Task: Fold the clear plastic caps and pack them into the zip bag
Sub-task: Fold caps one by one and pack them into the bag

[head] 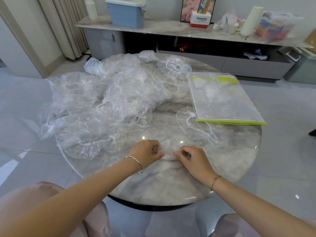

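A small folded clear plastic cap (168, 148) lies on the round marble table (171, 183) near its front edge. My left hand (145, 153) pinches its left side and my right hand (193, 159) pinches its right side, fingers curled. A big heap of loose clear caps (102, 100) covers the table's left half. One spread cap (196, 127) lies right of centre. The zip bag (222, 98), clear with a green strip, lies flat at the right and holds something clear.
Behind the table runs a long low cabinet (171, 29) with a blue bin (126, 12), a white box, a roll and bags on top. A curtain hangs at the back left. Grey floor tiles surround the table.
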{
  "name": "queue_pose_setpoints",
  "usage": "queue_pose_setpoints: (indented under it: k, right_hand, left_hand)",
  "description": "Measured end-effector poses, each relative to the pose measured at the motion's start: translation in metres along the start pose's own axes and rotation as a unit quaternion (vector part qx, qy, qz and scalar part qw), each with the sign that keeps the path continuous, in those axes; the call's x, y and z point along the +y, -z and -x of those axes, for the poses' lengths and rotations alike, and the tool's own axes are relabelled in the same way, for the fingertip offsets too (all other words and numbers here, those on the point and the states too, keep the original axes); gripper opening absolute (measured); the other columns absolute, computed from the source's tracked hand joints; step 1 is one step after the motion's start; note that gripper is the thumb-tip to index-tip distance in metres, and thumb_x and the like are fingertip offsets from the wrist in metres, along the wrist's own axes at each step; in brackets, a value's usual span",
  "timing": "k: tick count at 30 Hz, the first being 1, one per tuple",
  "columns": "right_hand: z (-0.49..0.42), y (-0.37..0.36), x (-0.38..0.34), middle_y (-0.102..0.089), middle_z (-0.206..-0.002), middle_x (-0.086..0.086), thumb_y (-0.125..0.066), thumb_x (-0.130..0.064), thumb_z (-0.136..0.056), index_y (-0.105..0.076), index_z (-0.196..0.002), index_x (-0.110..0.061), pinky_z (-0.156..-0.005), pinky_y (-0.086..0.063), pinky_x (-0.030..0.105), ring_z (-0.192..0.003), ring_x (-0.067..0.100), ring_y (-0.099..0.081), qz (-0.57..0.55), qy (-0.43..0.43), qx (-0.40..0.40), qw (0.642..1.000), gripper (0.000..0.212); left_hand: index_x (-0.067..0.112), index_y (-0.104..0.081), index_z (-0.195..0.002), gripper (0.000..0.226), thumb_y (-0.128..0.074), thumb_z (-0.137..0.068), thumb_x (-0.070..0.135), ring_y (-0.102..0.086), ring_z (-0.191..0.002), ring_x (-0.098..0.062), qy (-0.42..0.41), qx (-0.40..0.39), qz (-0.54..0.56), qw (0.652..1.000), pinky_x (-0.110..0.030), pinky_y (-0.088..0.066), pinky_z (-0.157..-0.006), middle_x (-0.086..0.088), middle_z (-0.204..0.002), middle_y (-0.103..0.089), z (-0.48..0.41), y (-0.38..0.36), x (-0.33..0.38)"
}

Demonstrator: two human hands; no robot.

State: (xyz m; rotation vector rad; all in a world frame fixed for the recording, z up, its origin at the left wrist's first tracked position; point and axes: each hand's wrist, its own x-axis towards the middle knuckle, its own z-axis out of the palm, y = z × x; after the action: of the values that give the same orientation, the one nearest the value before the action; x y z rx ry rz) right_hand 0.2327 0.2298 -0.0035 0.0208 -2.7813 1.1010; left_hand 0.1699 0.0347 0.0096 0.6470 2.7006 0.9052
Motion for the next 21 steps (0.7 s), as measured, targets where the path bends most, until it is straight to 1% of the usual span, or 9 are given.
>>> queue_pose_setpoints:
  k: [2,4,7,10,12,14,16,19,21]
  right_hand:
    - [-0.002,0.0,0.0,-0.049,-0.053,-0.008,-0.068,-0.035,-0.084,-0.048,-0.054,-0.028,-0.066,-0.033,0.022,-0.059,0.008,-0.047,0.006,-0.02,0.006,1.0,0.037]
    - [-0.003,-0.002,-0.001,-0.052,-0.061,-0.01,-0.072,-0.034,-0.081,-0.047,-0.057,-0.029,-0.073,-0.037,0.025,-0.064,0.005,-0.049,0.02,-0.039,0.011,0.999,0.034]
    - [-0.004,-0.002,-0.001,-0.049,-0.073,-0.007,-0.076,-0.032,-0.075,-0.041,-0.067,-0.025,-0.074,-0.034,0.026,-0.067,0.007,-0.046,0.028,-0.046,0.023,0.998,0.037]
    - [-0.008,0.0,0.001,-0.044,-0.076,-0.007,-0.077,-0.031,-0.074,-0.036,-0.068,-0.027,-0.073,-0.032,0.026,-0.067,0.008,-0.044,0.037,-0.042,0.008,0.998,0.042]
    - [-0.01,0.0,0.003,-0.042,-0.075,-0.009,-0.078,-0.03,-0.073,-0.035,-0.067,-0.028,-0.074,-0.031,0.027,-0.067,0.007,-0.044,0.042,-0.038,0.0,0.998,0.044]
    - [-0.012,0.0,0.004,-0.042,-0.074,-0.01,-0.08,-0.031,-0.071,-0.036,-0.066,-0.028,-0.074,-0.031,0.027,-0.068,0.006,-0.044,0.043,-0.039,-0.005,0.998,0.045]
    - [-0.014,0.003,0.005,-0.044,-0.076,-0.01,-0.081,-0.03,-0.069,-0.038,-0.068,-0.028,-0.074,-0.035,0.028,-0.069,0.004,-0.045,0.027,-0.049,-0.016,0.998,0.043]
    - [-0.016,0.009,0.007,-0.049,-0.091,-0.009,-0.081,-0.025,-0.07,-0.049,-0.083,-0.026,-0.078,-0.041,0.024,-0.077,0.002,-0.047,-0.03,-0.059,-0.05,0.997,0.035]
    - [-0.015,0.016,0.005,-0.049,-0.107,-0.009,-0.079,-0.03,-0.073,-0.054,-0.102,-0.028,-0.081,-0.039,0.014,-0.089,-0.001,-0.049,-0.072,-0.064,-0.079,0.992,0.039]
  left_hand:
    - [0.023,-0.052,-0.092,0.025,-0.069,-0.081,0.037,-0.055,-0.076,-0.008,0.013,0.0,-0.012,1.0,-0.021,-0.04,-0.067,0.013,-0.071,-0.057,0.0,0.0,0.003]
    - [0.019,-0.045,-0.106,0.042,-0.07,-0.079,0.038,-0.056,-0.079,-0.011,-0.024,0.018,-0.072,0.997,-0.022,-0.039,-0.066,0.011,-0.082,-0.059,0.001,0.001,0.005]
    - [0.022,-0.041,-0.11,0.056,-0.077,-0.069,0.032,-0.052,-0.088,-0.016,-0.19,0.091,-0.174,0.962,-0.025,-0.044,-0.074,0.004,-0.101,-0.05,0.001,0.0,0.001]
    - [0.028,-0.055,-0.107,0.044,-0.073,-0.067,0.025,-0.047,-0.098,-0.015,-0.343,0.119,-0.247,0.899,-0.026,-0.04,-0.084,0.001,-0.11,-0.055,-0.004,-0.005,-0.006]
    - [0.026,-0.063,-0.107,0.032,-0.063,-0.075,0.031,-0.048,-0.101,-0.016,-0.389,0.11,-0.268,0.875,-0.027,-0.035,-0.088,0.001,-0.109,-0.06,-0.005,-0.008,-0.01]
    - [0.024,-0.062,-0.114,0.044,-0.051,-0.081,0.051,-0.05,-0.104,-0.017,-0.354,0.089,-0.292,0.884,-0.028,-0.033,-0.092,0.003,-0.111,-0.06,-0.004,-0.013,-0.012]
    - [0.023,-0.06,-0.117,0.059,-0.043,-0.078,0.065,-0.052,-0.105,-0.017,-0.294,0.071,-0.29,0.908,-0.029,-0.035,-0.093,0.004,-0.11,-0.06,-0.004,-0.015,-0.014]
    - [0.021,-0.064,-0.11,0.054,-0.042,-0.078,0.058,-0.058,-0.097,-0.019,-0.223,0.06,-0.219,0.948,-0.031,-0.044,-0.085,0.004,-0.101,-0.063,-0.008,-0.009,-0.013]
    - [0.018,-0.067,-0.105,0.042,-0.046,-0.081,0.045,-0.059,-0.094,-0.023,-0.196,0.062,-0.195,0.959,-0.031,-0.044,-0.081,0.001,-0.096,-0.065,-0.013,-0.004,-0.011]
